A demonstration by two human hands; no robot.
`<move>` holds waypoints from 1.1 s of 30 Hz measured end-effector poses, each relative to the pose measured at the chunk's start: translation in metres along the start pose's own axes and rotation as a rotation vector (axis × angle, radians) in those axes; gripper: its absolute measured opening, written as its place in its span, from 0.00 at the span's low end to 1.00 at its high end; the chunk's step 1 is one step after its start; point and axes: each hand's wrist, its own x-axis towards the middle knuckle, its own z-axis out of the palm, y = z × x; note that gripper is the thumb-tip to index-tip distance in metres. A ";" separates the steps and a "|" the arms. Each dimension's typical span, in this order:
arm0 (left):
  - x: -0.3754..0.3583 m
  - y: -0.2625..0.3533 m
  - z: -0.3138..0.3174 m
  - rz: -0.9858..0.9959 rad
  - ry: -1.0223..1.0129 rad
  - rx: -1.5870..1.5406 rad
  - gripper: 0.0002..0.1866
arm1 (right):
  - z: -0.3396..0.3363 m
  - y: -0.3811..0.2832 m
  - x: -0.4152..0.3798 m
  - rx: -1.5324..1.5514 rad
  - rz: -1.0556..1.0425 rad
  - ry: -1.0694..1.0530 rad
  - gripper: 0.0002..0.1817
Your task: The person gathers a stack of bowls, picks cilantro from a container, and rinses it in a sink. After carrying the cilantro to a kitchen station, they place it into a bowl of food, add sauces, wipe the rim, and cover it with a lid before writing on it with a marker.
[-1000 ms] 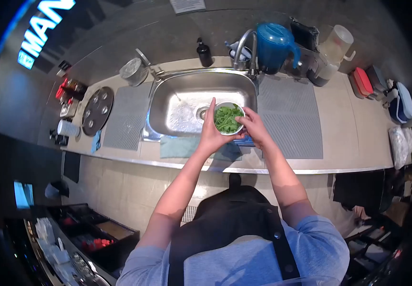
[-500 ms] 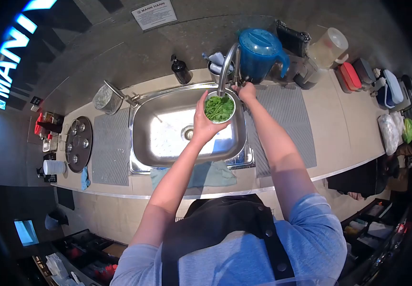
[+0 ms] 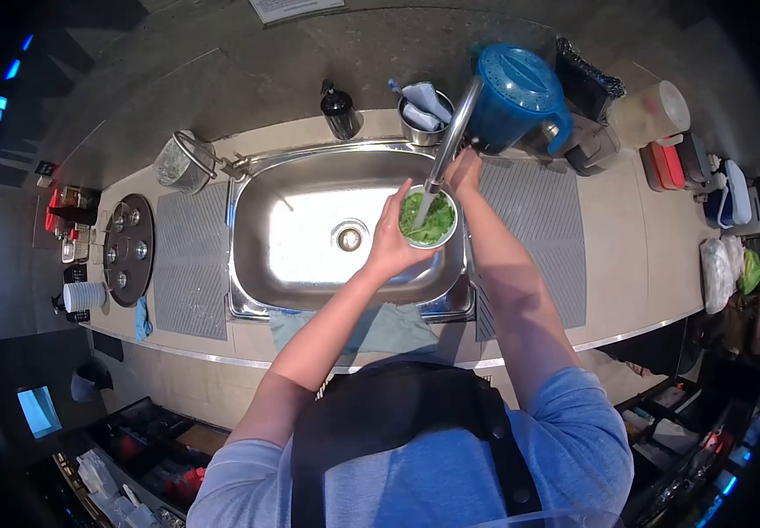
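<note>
Head view, only view at hand. At centre of frame: white bowl [image 3: 428,246] of leafy greens [image 3: 440,223], held near-level over the right part of the sink [image 3: 285,211], directly beneath the faucet [image 3: 452,141]. Left hand [image 3: 389,250]: curled about the bowl's left and near side, thumb and fingers spread narrowly around the wall. Right hand [image 3: 463,174]: just right of the faucet's lower end, reaching toward the faucet base, apart from the bowl; fingers partly hidden, hence degree of closure and any contact with a tap handle impossible to tell. Visible below the spout: pale stream of water [image 3: 421,211], landing on the greens. Main risk, as judged: overflow with loose leaves carried over the rim, from steady flow into a small bowl. Second risk: bowl slipping or tipping in a one-handed hold, from wet skin, smooth wall and growing weight of water. Third: splashing onto the ribbed mat [image 3: 534,238] at right of frame, from strong flow or a sideways drift of the bowl. Lesser: leaves lost toward the drain [image 3: 348,238], left of the bowl; knock against the blue pitcher [image 3: 510,101], upper right of centre, close beside the faucet, from a hasty right-arm movement.
</note>
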 end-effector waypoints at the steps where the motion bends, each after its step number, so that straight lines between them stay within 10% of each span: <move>1: -0.002 -0.003 0.001 -0.010 -0.006 -0.008 0.61 | -0.001 0.001 0.000 0.010 0.023 -0.019 0.21; 33: -0.052 -0.012 -0.009 -0.028 0.169 0.054 0.62 | 0.016 0.031 0.008 1.420 0.725 -0.372 0.07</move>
